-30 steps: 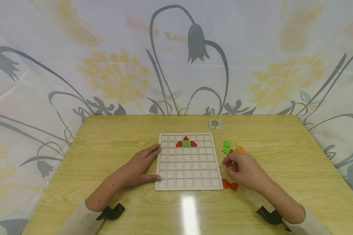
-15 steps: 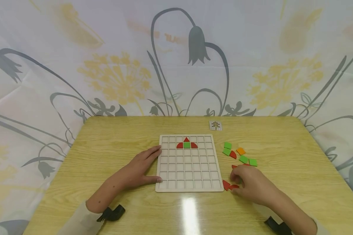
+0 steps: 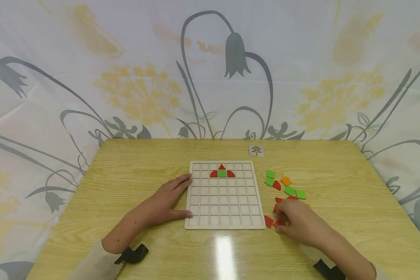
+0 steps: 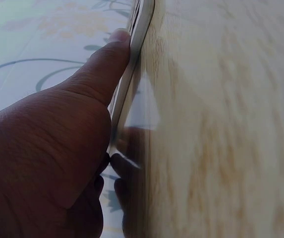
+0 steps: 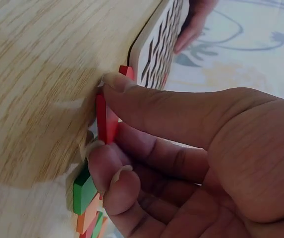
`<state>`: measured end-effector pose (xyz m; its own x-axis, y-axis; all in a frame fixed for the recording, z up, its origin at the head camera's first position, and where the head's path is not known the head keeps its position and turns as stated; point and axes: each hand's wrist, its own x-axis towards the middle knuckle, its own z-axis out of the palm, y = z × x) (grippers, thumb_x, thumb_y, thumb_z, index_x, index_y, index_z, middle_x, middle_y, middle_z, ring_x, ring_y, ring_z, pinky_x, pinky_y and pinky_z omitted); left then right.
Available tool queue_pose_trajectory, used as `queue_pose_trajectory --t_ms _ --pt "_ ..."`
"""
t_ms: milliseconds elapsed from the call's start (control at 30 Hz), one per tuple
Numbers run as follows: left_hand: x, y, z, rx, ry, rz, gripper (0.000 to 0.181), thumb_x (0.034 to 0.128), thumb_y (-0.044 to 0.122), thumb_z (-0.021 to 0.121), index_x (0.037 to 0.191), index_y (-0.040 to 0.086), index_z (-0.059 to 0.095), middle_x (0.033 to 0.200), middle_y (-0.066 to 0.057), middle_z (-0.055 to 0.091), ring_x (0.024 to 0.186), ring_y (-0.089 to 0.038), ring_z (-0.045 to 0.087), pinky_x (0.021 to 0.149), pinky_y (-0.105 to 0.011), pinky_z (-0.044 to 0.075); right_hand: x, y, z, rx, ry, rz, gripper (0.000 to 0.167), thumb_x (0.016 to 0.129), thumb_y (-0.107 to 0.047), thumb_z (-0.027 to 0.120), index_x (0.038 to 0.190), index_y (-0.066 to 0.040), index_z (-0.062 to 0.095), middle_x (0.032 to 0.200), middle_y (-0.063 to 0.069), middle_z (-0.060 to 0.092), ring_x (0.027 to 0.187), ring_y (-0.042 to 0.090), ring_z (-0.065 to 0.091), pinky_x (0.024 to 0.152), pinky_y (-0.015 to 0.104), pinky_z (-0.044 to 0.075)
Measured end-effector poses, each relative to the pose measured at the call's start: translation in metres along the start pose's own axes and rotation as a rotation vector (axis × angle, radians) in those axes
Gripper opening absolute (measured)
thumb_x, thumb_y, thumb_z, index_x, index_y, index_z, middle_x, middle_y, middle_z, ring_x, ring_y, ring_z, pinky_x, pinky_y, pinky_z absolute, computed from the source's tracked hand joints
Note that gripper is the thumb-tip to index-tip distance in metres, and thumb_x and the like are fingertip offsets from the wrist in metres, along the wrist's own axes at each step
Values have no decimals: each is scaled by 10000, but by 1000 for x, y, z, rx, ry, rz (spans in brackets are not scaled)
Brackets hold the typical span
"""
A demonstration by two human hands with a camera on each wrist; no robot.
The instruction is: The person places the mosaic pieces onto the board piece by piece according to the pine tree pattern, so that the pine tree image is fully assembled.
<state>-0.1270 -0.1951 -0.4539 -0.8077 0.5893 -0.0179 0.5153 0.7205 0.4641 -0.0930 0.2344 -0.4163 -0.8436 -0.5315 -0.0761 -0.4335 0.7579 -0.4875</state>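
Observation:
A pale wooden grid board [image 3: 223, 199] lies mid-table. In its upper cells sit a red triangle [image 3: 222, 167], a green square [image 3: 222, 173] and two red quarter-circle pieces. My left hand [image 3: 164, 200] rests along the board's left edge, fingers extended and thumb [image 4: 104, 64] touching the rim. Beside the lower right corner, my right hand [image 3: 301, 221] pinches a flat red tile [image 5: 107, 119] by its edges between thumb and fingers; the tile is at the tabletop, its full outline partly hidden. Another red piece [image 3: 268, 221] lies against the board's corner.
Right of the board lie loose green squares [image 3: 289, 190], an orange square [image 3: 286, 181] and several red pieces, some hidden under my right hand. A small pattern card [image 3: 256, 150] lies near the back edge. A floral cloth [image 3: 210, 77] hangs behind the table.
My right hand has moved toward the table's front, to the red pieces by the board's lower right corner, uncovering green and red pieces behind it. My left hand stays put.

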Motion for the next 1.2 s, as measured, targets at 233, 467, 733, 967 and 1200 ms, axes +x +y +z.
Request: queue_pose_trajectory --t_ms 233,467,733,967,1200 --pt "0 0 1 5 -5 -7 1029 952 616 724 1698 88 251 1777 -55 169 1603 -351 243 1252 -580 291 1 -2 -2 78 -29 -2 289 827 -35 890 810 -190 646 739 -144 561 664 12 492 592 235 467" --pt "-1 0 1 5 -3 2 1023 958 618 715 1696 80 254 1776 -62 171 1600 -361 248 1249 -594 289 1 -4 -6 86 -3 12 242 859 -35 866 870 -192 682 775 -139 577 693 14 506 616 238 478" --pt "-1 1 -1 5 -4 2 1020 960 614 714 1696 79 253 1777 -61 167 1602 -357 244 1249 -592 288 11 -4 -11 105 67 10 142 923 -34 807 957 -159 749 851 -121 630 754 35 534 658 252 500" --pt "-1 0 0 4 -10 -2 1032 953 628 714 1699 91 246 1778 -50 163 1604 -348 241 1252 -585 288 19 -6 -14 133 109 -31 152 916 -20 810 915 -146 726 803 -117 609 719 45 510 634 246 467" --pt "-2 2 -1 -2 -8 -3 1030 951 612 727 1697 86 251 1778 -55 165 1603 -350 244 1254 -584 286 31 -9 -16 138 127 -37 153 924 -40 796 902 -171 721 749 -108 566 671 71 474 600 249 419"
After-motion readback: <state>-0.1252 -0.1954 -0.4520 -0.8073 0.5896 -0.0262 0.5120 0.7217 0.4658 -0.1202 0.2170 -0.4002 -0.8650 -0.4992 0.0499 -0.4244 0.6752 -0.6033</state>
